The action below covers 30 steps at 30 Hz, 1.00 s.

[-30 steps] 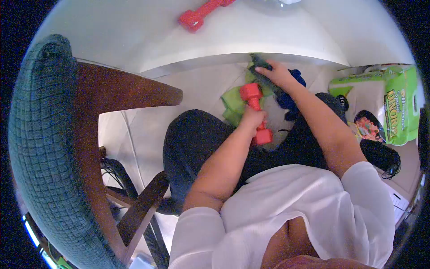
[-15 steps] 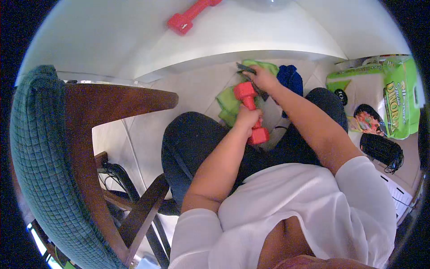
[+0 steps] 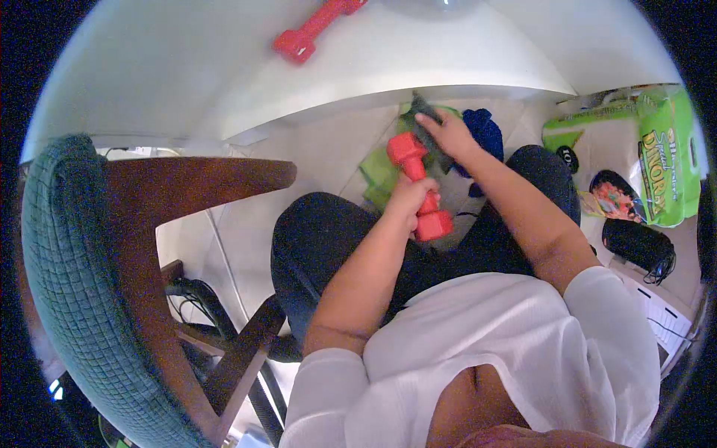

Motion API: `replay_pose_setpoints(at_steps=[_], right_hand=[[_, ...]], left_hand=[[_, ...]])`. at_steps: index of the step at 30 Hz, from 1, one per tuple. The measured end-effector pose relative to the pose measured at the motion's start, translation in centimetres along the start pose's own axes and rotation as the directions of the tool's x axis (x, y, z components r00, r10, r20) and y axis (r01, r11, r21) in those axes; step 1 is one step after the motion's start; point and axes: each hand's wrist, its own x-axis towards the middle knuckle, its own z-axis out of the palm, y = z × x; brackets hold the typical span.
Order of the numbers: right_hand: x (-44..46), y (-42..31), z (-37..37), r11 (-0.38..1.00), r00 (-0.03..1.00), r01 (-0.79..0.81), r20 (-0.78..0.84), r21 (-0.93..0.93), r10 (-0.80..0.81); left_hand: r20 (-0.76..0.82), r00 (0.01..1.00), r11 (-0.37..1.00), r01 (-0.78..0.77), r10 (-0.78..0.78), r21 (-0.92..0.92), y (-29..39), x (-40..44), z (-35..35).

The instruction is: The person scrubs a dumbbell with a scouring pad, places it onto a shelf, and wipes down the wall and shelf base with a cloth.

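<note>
My left hand [image 3: 412, 196] is wrapped around the handle of a red dumbbell [image 3: 406, 148], which tilts above my lap with both its heads showing. Just beyond its upper head, my right hand [image 3: 452, 137] grips a dark grey cloth [image 3: 423, 107] that hangs in a narrow strip. Beneath and behind these, a green cloth [image 3: 377, 172] is spread on the floor, partly covered by the dumbbell and my hands. A bunched dark blue cloth [image 3: 484, 134] rests to the right of my right hand.
A second red dumbbell [image 3: 295, 46] lies on the white surface [image 3: 418, 52] ahead. On the left stands a wooden chair [image 3: 202, 183] with green padding. To the right are a green-and-clear package [image 3: 668, 172] and a black cylindrical object [image 3: 635, 246] with a cord.
My right hand has shifted slightly right and down, and the grey cloth now stretches out longer along it. My left hand keeps the dumbbell in nearly the same place.
</note>
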Motion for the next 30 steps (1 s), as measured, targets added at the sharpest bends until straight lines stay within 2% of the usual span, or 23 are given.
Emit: replay_pose_setpoints(at_steps=[3,4,7,9,12,14,17,20,24,27,30], right_hand=[[0.1,0.4,-2.8,0.987,0.982,0.142,-0.115,-0.072,-0.15],[0.2,1.5,-2.6,0.96,0.965,0.188,-0.142,-0.208,-0.22],[-1.5,2.8,-1.5,0.881,0.983,0.158,-0.013,-0.446,-0.184],[-1.3,2.7,-1.2,0.881,0.991,0.125,0.018,-0.457,-0.132],[-0.9,2.4,-1.6,0.869,0.988,0.154,0.047,-0.47,-0.15],[-0.8,3.1,-1.4,0.856,0.975,0.215,0.058,-0.47,-0.213],[-0.5,2.2,-2.5,0.891,0.991,0.112,0.109,-0.439,-0.071],[-0.5,2.1,-3.5,0.937,0.954,0.224,-0.136,-0.267,-0.266],[-0.4,3.2,-2.9,0.862,0.957,0.265,0.011,-0.433,-0.289],[0.1,2.9,-2.8,0.846,0.988,0.149,0.048,-0.512,-0.145],[-0.1,3.2,-3.6,0.908,0.982,0.128,-0.079,-0.399,-0.173]], left_hand=[[0.155,0.988,0.993,-0.007,0.025,-0.115,0.9,-0.7,0.6],[0.168,0.986,0.987,0.04,-0.013,-0.157,0.7,-0.7,0.8],[0.196,0.974,0.949,0.165,-0.114,-0.268,-0.1,-0.1,0.6],[0.213,0.961,0.914,0.241,-0.178,-0.326,-0.9,0.4,-0.1],[0.109,0.988,0.974,0.128,-0.109,-0.188,-0.8,0.2,-0.1],[0.096,0.988,0.968,0.135,-0.117,-0.209,-0.9,0.3,0.1],[0.085,0.983,0.955,0.181,-0.166,-0.235,-0.8,0.2,-0.1],[0.07,0.981,0.945,0.192,-0.18,-0.266,-1.1,0.7,-0.3],[0.032,0.987,0.952,0.161,-0.158,-0.26,-0.7,0.1,0.1],[0.001,0.989,0.966,0.143,-0.146,-0.214,-1.2,0.6,-0.3],[-0.063,0.997,0.997,0.035,-0.039,-0.068,-1.4,0.8,-0.5]])
